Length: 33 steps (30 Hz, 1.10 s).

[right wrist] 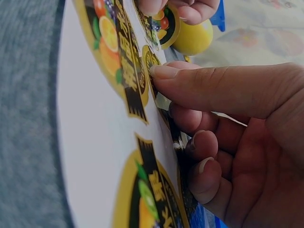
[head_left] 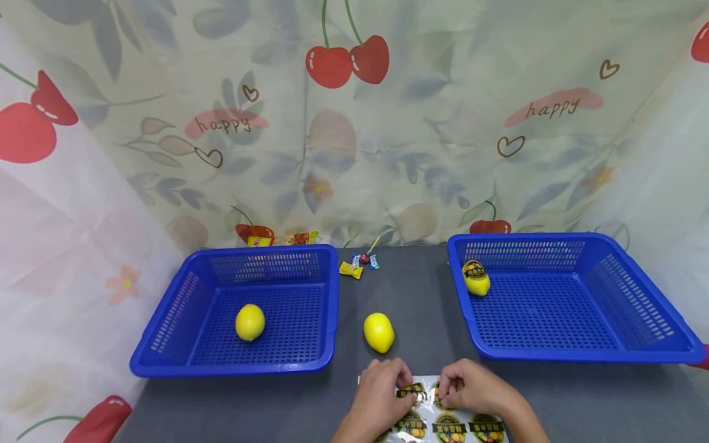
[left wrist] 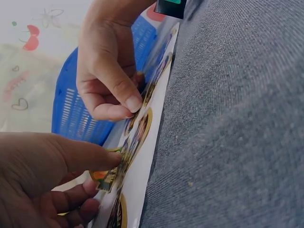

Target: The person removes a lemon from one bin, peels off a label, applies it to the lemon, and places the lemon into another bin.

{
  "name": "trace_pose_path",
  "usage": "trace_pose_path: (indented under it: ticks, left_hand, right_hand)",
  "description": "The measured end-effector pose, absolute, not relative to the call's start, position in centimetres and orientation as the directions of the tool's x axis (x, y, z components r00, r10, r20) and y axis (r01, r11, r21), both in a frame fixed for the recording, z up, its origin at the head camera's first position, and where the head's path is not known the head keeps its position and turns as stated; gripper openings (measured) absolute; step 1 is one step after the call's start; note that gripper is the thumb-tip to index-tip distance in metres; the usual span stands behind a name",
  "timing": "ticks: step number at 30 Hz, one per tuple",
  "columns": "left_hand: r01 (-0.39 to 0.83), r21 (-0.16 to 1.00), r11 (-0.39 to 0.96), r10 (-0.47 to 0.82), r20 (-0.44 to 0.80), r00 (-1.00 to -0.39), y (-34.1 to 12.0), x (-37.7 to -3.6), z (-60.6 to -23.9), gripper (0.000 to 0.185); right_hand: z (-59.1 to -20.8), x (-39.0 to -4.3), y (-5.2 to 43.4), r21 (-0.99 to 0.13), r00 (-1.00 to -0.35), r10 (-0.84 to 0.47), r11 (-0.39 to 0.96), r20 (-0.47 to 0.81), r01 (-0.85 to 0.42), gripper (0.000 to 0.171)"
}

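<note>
Under the fingers (head_left: 400, 369), sticker sheet (head_left: 432, 415)

Sticker (left wrist: 106, 179) in the left grip (left wrist: 42, 166), right grip (left wrist: 107, 66) at the white-edged sheet (left wrist: 141, 166), blue basket (left wrist: 61, 109) behind.

A dark grey worktop (head_left: 410, 295), enclosed on three sides by pale printed sheeting (head_left: 471, 178).
Across the upper frame, the sheeting shows red cherries (head_left: 328, 66) at top centre, muted leaves (head_left: 108, 44), brown heart outlines (head_left: 251, 93) and the word "happy" (head_left: 224, 125) twice; whiter side panels (head_left: 72, 234) border left and right edges; light is soft, even.
</note>
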<state>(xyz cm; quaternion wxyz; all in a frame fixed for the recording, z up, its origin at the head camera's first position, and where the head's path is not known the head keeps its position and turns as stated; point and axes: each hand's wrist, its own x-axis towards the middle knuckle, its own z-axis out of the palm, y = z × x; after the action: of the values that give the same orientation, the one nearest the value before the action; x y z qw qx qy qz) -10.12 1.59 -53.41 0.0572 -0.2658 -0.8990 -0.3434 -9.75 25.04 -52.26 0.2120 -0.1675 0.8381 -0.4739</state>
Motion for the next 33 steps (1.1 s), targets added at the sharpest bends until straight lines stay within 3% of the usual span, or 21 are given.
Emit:
trace_pose_path:
  ticks: [4, 8, 18, 25, 33]
  left_hand:
    - [0.435, 0.732, 0.524, 0.456, 0.191, -0.869, 1.3, -10.3, -53.2, 0.024]
    - [0.277, 0.888, 0.367, 0.435, 0.1, -0.895, 1.0, -10.7, -52.7, 0.018]
    - [0.122, 0.991, 0.061, 0.164, 0.111, -0.98, 0.4, -13.0, -51.8, 0.012]
    - [0.191, 0.979, 0.07, -0.013, 0.192, -0.981, 0.8, -14.8, -51.5, 0.01]
    - [0.196, 0.968, 0.16, -0.043, 0.205, -0.978, 0.8, -17.3, -51.4, 0.008]
  right_hand:
    - [-52.3, -9.8, 25.1, -0.869, -0.852, -0.487, 0.488, -0.193, -0.082, 0.011]
    - [-52.3, -9.7, 25.2, -0.872, -0.852, -0.488, 0.483, -0.189, -0.084, 0.011]
    - [-52.2, -9.7, 25.1, -0.874, -0.854, -0.481, 0.481, -0.199, -0.067, 0.012]
    - [-52.4, -9.8, 25.2, -0.873, -0.851, -0.487, 0.481, -0.194, -0.076, 0.012]
    - [-52.5, -9.8, 25.2, -0.876, -0.85, -0.488, 0.477, -0.199, -0.069, 0.011]
